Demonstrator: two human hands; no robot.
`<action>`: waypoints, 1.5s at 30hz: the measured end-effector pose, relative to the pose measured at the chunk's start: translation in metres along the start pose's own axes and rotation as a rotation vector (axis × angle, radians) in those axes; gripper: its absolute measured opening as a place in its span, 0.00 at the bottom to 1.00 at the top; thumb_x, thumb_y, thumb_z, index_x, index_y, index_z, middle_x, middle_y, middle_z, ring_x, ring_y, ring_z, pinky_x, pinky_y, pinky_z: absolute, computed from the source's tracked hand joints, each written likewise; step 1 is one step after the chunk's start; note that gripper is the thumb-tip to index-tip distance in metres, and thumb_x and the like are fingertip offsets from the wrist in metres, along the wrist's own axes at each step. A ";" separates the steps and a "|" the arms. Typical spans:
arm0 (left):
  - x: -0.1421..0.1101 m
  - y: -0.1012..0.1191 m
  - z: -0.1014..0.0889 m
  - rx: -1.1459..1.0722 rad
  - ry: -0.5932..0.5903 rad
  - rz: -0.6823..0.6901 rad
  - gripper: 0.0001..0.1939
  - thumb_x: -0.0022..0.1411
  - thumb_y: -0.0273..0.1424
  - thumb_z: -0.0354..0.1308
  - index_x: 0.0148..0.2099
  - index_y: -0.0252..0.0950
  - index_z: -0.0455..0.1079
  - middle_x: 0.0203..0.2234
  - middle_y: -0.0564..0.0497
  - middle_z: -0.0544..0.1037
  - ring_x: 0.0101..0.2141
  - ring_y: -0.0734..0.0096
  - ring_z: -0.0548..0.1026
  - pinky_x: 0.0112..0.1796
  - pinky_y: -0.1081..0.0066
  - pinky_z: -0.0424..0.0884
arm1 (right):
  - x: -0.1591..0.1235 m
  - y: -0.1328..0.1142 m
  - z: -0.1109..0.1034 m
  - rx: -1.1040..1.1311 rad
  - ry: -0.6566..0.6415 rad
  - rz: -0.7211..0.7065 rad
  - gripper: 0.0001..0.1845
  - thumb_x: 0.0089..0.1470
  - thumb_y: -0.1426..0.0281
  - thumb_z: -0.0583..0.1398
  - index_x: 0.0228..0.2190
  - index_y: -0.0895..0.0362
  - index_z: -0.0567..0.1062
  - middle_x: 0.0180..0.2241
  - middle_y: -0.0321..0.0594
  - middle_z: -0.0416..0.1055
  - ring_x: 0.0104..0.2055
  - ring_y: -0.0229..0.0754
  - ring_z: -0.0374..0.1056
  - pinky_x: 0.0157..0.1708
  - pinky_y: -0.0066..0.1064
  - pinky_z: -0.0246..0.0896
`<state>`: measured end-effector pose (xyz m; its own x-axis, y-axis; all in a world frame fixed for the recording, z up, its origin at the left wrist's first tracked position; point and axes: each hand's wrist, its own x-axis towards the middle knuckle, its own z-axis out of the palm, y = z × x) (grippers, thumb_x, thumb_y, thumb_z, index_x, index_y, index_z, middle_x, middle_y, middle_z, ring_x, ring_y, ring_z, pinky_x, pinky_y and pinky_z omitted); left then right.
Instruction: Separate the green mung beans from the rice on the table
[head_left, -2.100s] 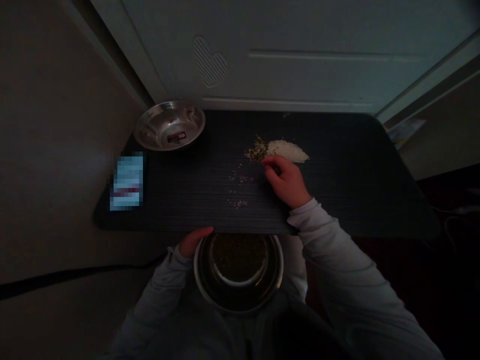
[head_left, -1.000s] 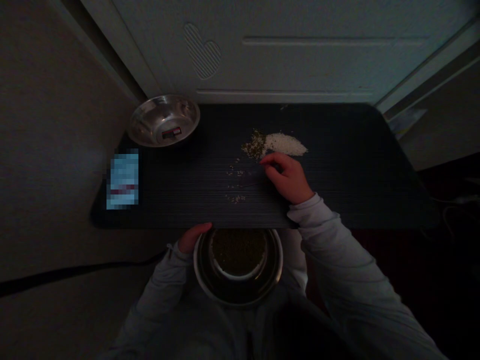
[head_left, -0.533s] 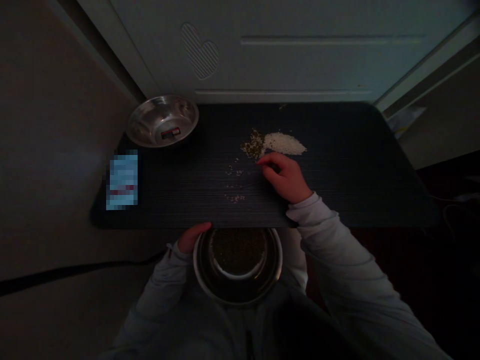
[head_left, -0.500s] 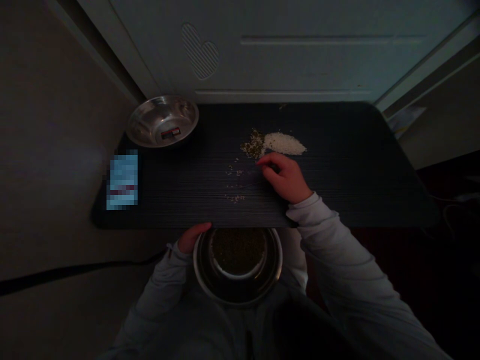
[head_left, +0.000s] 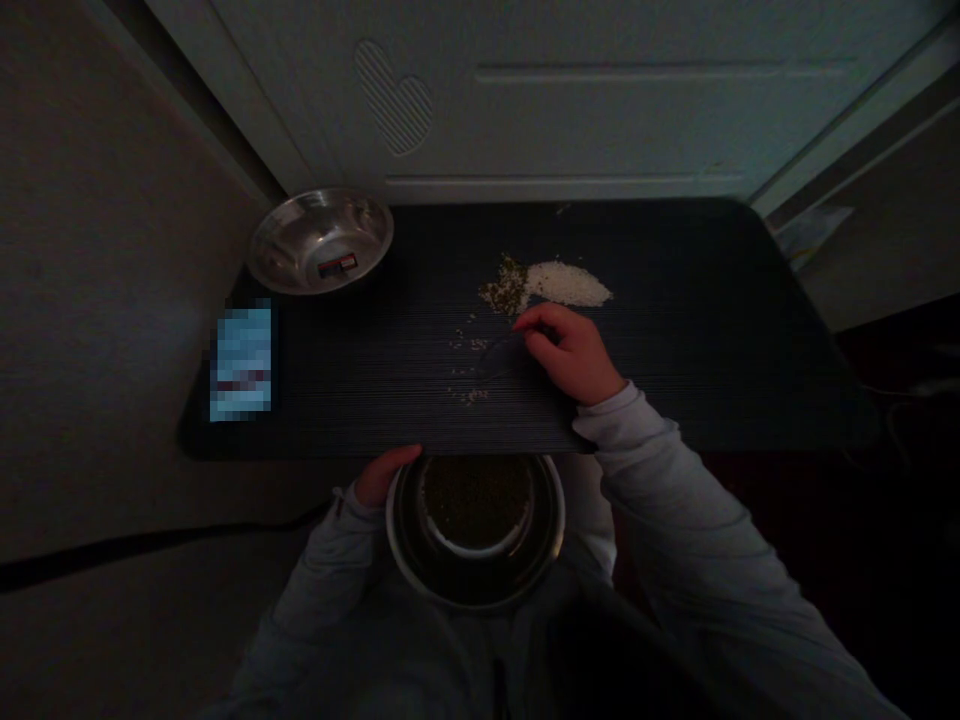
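Observation:
My right hand (head_left: 568, 355) is over the dark table, its fingers pinched. A thin clear piece with a curved edge (head_left: 491, 360) shows faintly at its fingertips; its kind is too dim to make out. Just beyond the fingers lies a pile of white rice-like grains (head_left: 568, 284), touching a smaller pile of dark green grains mixed with white ones (head_left: 507, 285). Loose white grains (head_left: 469, 396) are scattered left of the hand. My left hand (head_left: 385, 477) grips the rim of a metal basin (head_left: 480, 606) on my lap. Inside it sits a pale-rimmed bowl full of small dark grains (head_left: 476, 500).
An empty metal basin (head_left: 322, 240) with a label inside stands at the table's back left. In front of it lies a phone with a lit, blurred screen (head_left: 241, 362). The dark table (head_left: 720, 330) backs against a white panel (head_left: 600, 120) with a heart relief.
The view has shifted very slightly. The clear piece at my right fingertips now shows a curved edge. Both hands stay nearly in place, and the piles look the same.

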<state>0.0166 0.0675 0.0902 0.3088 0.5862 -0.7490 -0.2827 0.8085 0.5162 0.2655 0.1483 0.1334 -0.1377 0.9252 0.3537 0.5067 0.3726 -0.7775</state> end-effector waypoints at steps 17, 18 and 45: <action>0.000 0.000 0.002 -0.033 0.006 -0.034 0.12 0.49 0.25 0.56 0.17 0.38 0.74 0.15 0.51 0.80 0.25 0.60 0.80 0.46 0.64 0.68 | -0.001 -0.003 -0.001 0.006 -0.039 -0.002 0.09 0.44 0.75 0.52 0.26 0.56 0.72 0.26 0.36 0.70 0.32 0.40 0.65 0.36 0.34 0.59; 0.001 0.000 0.001 -0.024 -0.004 -0.030 0.11 0.49 0.26 0.56 0.17 0.38 0.74 0.17 0.51 0.81 0.27 0.59 0.80 0.47 0.63 0.67 | -0.001 -0.004 -0.001 0.011 -0.058 -0.001 0.09 0.44 0.75 0.52 0.26 0.56 0.72 0.26 0.36 0.70 0.32 0.40 0.66 0.36 0.34 0.59; 0.001 -0.003 -0.002 0.000 -0.006 0.036 0.07 0.45 0.28 0.60 0.19 0.36 0.75 0.19 0.50 0.82 0.26 0.58 0.80 0.46 0.63 0.69 | -0.003 -0.003 0.000 -0.042 0.010 0.044 0.08 0.43 0.75 0.52 0.24 0.57 0.72 0.23 0.35 0.68 0.29 0.39 0.64 0.32 0.32 0.58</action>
<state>0.0163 0.0657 0.0869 0.3036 0.6152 -0.7275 -0.2934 0.7868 0.5430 0.2648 0.1444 0.1345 -0.1064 0.9398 0.3247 0.5471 0.3280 -0.7701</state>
